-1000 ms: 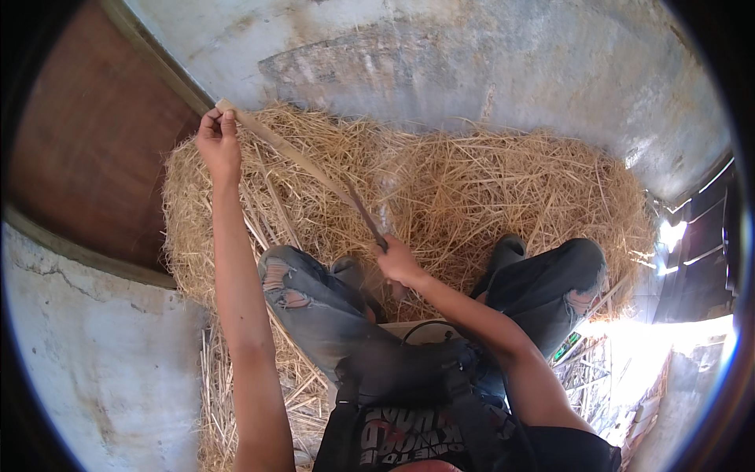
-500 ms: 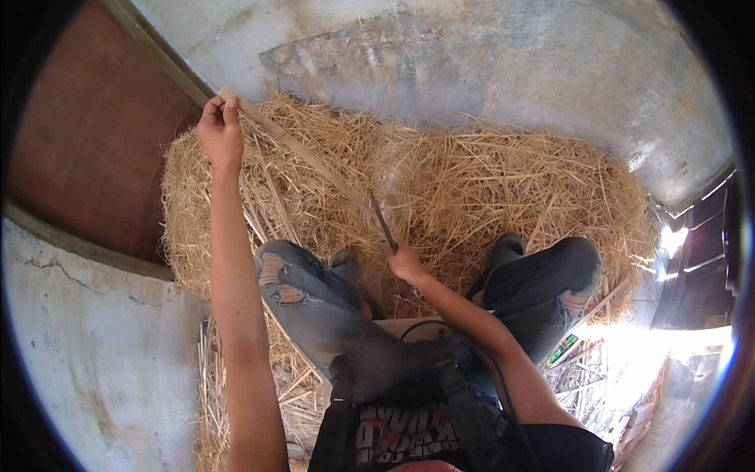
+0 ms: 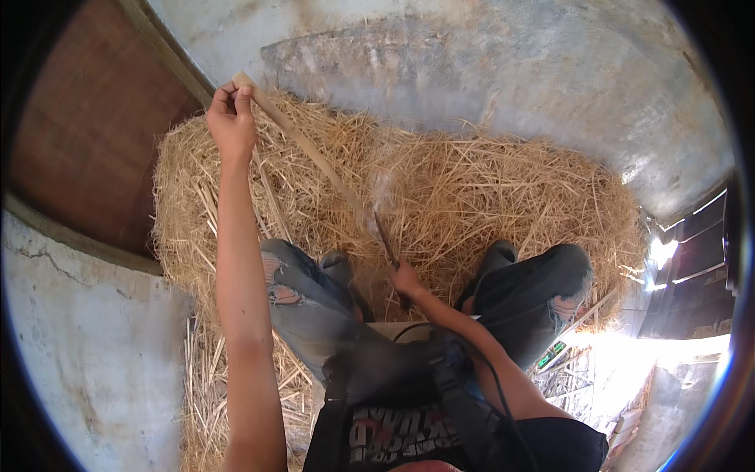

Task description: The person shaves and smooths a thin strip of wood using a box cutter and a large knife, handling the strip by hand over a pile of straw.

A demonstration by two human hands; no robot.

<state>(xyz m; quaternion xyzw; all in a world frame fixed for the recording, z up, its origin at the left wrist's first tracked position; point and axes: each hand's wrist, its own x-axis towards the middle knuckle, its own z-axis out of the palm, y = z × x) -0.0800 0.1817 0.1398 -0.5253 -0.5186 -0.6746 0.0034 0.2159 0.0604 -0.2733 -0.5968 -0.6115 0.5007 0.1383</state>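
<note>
With its fingers pinched closed, my left hand (image 3: 233, 130) holds the far end of a long, pale, flat strip (image 3: 311, 149) that looks like bamboo. The strip slants down to the right over a heap of straw-like shavings (image 3: 503, 185). Between my knees, my right hand (image 3: 406, 279) is closed round a knife, its narrow dark blade (image 3: 383, 234) pointing up and away. The blade tip lies at the strip's near end; whether the edge touches it is too blurred to tell. Part of the knife's handle is hidden in my fist.
A stained grey wall (image 3: 550, 71) curves behind the heap. At the left are a brown panel (image 3: 86, 141) and a cracked pale wall (image 3: 79, 330). Dark slats (image 3: 692, 271) stand at the right, near a small green object (image 3: 550, 355). My bent knees flank the right hand.
My left hand has shifted a little to the right, and the strip's far end has moved with it, now standing clear above the fingers. The right hand and knife have moved slightly downward.
</note>
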